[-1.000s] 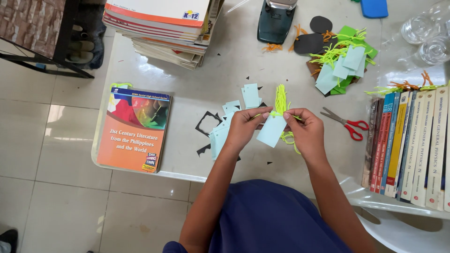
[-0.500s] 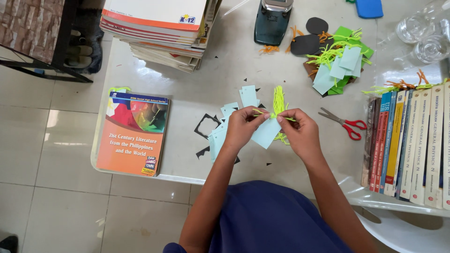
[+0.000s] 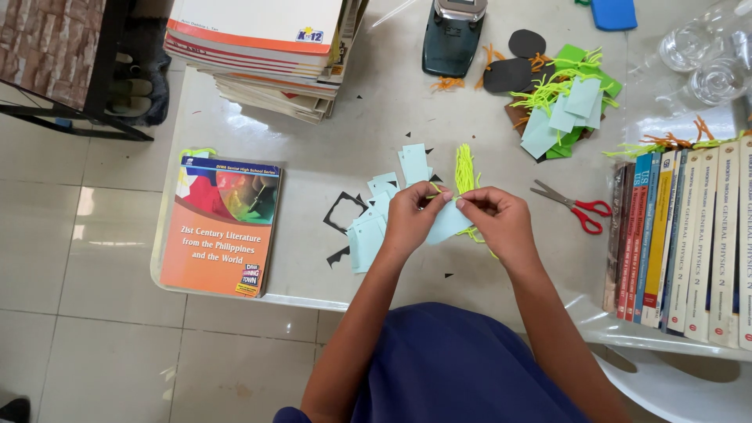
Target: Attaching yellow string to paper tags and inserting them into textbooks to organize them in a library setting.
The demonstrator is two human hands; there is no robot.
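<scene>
Head view looks straight down on both hands meeting over the middle of the white bench. Left hand is closed, fingers pinching the upper edge of a pale blue paper tag. Right hand is closed too, thumb and forefinger nipping the tag's top where a strand of yellow-green yarn meets it; the strand trails out below the hand. The tag is held just above the bench surface, between the two hands.

Just beyond the knuckles lies a small bundle of the same yellow-green yarn. To the left of the left hand, a loose spread of pale blue tags rests on the bench, with black paper offcuts beside them. Red-handled scissors lie to the right of the right hand, near a row of books standing spine-up. Further back sits a heap of finished tags in blue and green with yarn ties, next to a dark hole punch. A colourful textbook lies flat at the left edge, and a stack of books fills the far left corner.
</scene>
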